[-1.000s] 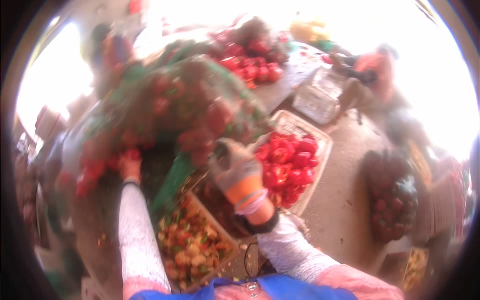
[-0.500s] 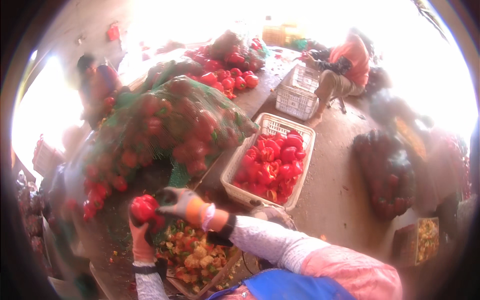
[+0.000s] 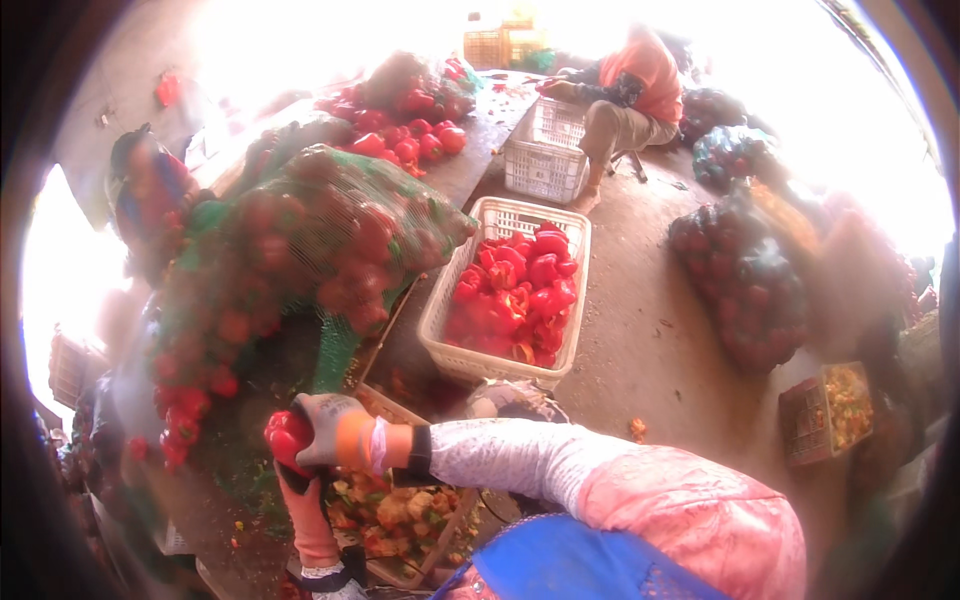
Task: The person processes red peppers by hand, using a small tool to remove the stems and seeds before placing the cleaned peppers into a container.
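Note:
A whole red bell pepper [image 3: 288,438] is held up between my two gloved hands, above the work surface. My left hand [image 3: 304,512] grips it from below, its fingers partly hidden behind the fruit. From the right, my right hand [image 3: 332,432] closes around the pepper's upper side; whether it also holds a small tool cannot be made out. Below my hands stands a crate [image 3: 440,545] full of pepper cores and scraps [image 3: 395,520]. A large green mesh sack [image 3: 300,235] bulging with red peppers lies just beyond.
Hollowed red peppers [image 3: 520,300] fill a white plastic crate [image 3: 572,345] to the right. Stacked white crates [image 3: 545,165] stand ahead by a seated person [image 3: 640,95]. Another person [image 3: 150,205] works at the left. Filled sacks [image 3: 745,285] and a scrap crate [image 3: 825,415] occupy the right side.
My right hand has moved left and closed onto the pepper; before, its fingers were beside it. The view has shifted, so the surroundings sit farther left and higher in the picture.

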The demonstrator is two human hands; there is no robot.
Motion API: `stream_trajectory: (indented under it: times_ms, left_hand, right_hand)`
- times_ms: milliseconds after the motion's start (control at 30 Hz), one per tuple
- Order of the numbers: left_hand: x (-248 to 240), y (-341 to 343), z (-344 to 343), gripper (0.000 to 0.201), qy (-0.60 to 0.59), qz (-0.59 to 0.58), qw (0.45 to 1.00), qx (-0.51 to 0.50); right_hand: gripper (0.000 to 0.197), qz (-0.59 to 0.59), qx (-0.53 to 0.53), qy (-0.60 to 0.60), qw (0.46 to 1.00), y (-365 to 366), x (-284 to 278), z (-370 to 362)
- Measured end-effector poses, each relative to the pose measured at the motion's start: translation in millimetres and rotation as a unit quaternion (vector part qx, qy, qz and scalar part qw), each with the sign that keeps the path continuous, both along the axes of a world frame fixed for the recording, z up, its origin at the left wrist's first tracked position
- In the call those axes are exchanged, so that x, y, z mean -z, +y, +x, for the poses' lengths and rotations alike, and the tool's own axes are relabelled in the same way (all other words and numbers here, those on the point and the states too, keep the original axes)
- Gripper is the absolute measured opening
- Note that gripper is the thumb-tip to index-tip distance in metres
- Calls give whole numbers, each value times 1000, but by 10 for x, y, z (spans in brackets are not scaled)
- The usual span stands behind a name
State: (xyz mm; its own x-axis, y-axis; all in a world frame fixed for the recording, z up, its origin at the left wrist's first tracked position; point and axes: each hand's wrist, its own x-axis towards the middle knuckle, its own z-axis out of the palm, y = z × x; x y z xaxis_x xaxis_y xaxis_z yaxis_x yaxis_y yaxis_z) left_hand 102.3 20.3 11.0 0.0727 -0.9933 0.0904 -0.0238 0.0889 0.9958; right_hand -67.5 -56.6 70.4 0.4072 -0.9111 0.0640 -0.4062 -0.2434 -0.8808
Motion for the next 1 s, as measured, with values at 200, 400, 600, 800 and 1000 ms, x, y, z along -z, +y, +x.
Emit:
stream_trajectory:
  times_ms: [200, 400, 600, 800, 1000]
  left_hand:
    - [79, -13, 98, 66, 84, -38, 996, 10]
    - [141, -92, 131, 51, -122, -63, 988, -69]
    - [-106, -226, -463, 39, -151, -100, 975, -132]
    - [23, -175, -260, 40, -218, -133, 955, -148]
    - [1, -47, -17, 43, -154, -13, 983, -103]
  right_hand:
    - [66, -67, -25, -37, 997, -18, 54, -61]
    - [64, -7, -5, -66, 998, -1, 134, -21]
    - [55, -19, 76, -24, 997, 55, 148, -10]
    - [49, -90, 25, 41, 995, -23, 144, 3]
    - [63, -45, -37, -15, 998, -132, 98, -145]
